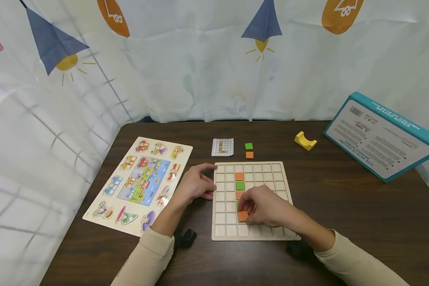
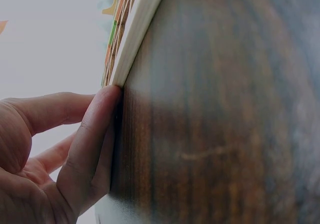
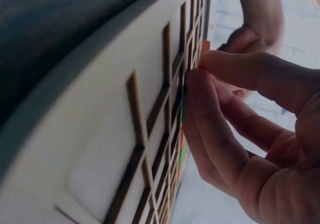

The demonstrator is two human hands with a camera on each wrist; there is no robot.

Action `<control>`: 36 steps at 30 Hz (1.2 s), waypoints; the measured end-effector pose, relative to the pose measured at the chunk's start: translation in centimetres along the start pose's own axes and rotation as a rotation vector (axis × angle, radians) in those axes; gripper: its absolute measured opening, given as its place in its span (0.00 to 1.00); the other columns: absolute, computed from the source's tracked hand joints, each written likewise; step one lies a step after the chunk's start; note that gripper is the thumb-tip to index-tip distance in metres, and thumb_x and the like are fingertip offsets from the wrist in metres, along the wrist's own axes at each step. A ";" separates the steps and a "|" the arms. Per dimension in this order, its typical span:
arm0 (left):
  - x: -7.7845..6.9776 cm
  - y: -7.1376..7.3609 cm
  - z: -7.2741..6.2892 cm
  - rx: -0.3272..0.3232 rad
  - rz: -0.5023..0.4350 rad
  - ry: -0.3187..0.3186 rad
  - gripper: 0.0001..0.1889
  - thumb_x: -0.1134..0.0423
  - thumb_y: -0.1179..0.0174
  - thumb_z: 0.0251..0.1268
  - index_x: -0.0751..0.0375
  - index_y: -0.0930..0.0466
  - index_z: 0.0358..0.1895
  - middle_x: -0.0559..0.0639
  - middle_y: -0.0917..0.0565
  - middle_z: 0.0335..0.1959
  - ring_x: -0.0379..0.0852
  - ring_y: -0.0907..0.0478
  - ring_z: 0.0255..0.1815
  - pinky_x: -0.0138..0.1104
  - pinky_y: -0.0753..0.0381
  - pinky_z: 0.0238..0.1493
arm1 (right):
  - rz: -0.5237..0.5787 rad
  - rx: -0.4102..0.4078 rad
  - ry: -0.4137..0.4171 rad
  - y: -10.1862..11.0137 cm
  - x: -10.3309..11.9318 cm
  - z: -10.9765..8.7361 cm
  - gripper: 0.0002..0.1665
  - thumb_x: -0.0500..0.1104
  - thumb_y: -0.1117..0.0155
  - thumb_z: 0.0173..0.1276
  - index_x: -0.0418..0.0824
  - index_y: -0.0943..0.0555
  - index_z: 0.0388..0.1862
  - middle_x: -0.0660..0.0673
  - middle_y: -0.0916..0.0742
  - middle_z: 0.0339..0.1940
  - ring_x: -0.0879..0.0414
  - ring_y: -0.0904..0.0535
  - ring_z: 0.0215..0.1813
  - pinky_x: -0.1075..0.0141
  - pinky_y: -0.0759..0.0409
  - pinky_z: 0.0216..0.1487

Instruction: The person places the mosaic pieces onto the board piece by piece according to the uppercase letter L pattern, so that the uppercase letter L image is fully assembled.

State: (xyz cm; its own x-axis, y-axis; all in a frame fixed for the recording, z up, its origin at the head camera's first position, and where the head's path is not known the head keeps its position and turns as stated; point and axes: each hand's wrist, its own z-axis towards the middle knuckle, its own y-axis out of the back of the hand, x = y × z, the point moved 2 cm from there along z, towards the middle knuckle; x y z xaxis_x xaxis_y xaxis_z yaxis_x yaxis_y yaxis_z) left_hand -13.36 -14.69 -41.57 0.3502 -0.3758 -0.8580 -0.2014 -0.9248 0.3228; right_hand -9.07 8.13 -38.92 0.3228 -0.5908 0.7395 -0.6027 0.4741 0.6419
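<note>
A wooden grid board (image 1: 219,230) lies flat on the table. Down its third column from the left runs a line of square tiles: an orange tile (image 1: 239,176) on top, a green tile (image 1: 240,185), another orange one, and a green one mostly covered by fingers. Below them, my right hand (image 1: 268,205) pinches an orange tile (image 1: 242,216) by its edge at the fifth row; the right wrist view shows its corner (image 3: 206,45) beside the fingertips. Whether it sits fully in its cell I cannot tell. Against the board's left edge rest the fingers of my left hand (image 1: 197,182).
Beyond the board are a pattern card (image 1: 222,147), a loose green tile (image 1: 248,146) and a loose orange tile (image 1: 249,155). A picture puzzle (image 1: 146,178) lies left. A yellow curved block (image 1: 305,141) and a teal-edged box (image 1: 382,137) stand right. Dark objects sit near both wrists.
</note>
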 end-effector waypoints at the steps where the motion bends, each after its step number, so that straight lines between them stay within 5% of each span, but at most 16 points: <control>1: 0.0 0.0 0.0 0.000 -0.002 -0.002 0.34 0.79 0.31 0.57 0.53 0.22 0.69 0.61 0.15 0.35 0.48 0.14 0.22 0.43 0.08 0.25 | -0.003 0.004 0.002 -0.1 0.0 0.0 0.15 0.27 0.22 0.50 0.44 0.13 0.33 0.52 0.16 0.27 0.61 0.24 0.31 0.71 0.20 0.31; 36: 0.0 0.0 0.0 0.004 -0.007 -0.006 0.35 0.80 0.32 0.57 0.53 0.23 0.69 0.61 0.16 0.35 0.48 0.14 0.22 0.44 0.08 0.25 | -0.016 0.003 0.040 -0.3 -0.1 0.0 0.11 0.32 0.19 0.54 0.44 0.13 0.31 0.56 0.17 0.25 0.64 0.23 0.29 0.72 0.20 0.30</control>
State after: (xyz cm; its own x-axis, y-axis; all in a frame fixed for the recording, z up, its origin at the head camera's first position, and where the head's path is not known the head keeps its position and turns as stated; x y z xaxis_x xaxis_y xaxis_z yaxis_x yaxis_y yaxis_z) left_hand -13.34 -14.71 -41.57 0.3462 -0.3690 -0.8625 -0.2031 -0.9271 0.3151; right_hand -8.93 8.01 -39.19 0.3614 -0.5712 0.7370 -0.5992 0.4632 0.6529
